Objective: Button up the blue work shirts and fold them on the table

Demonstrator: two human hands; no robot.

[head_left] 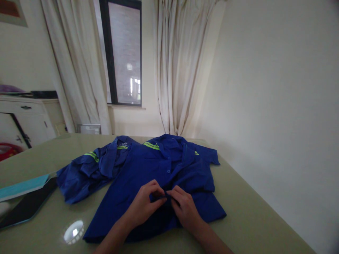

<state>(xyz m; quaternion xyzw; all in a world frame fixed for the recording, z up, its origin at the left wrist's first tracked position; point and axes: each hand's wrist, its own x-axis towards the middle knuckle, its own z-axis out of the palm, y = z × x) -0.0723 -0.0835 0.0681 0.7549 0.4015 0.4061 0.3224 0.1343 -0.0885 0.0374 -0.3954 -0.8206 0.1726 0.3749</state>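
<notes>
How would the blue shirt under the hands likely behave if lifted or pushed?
The blue shirt would probably hang floppy, since its cloth creases and bunches. Pushed, it might wrinkle rather than roll, as it lies spread over the table.

No text can be read; a pale mark [123, 144] on the crumpled garment [84, 180] may be lettering.

Pale curtains [177, 60] flanking a dark-framed window [125, 53] near a white cabinet [37, 125]

A blue short-sleeved shirt [148, 169] with lime stripes lies front-up, rumpled, collar toward the table's [254, 215] far edge.
</notes>
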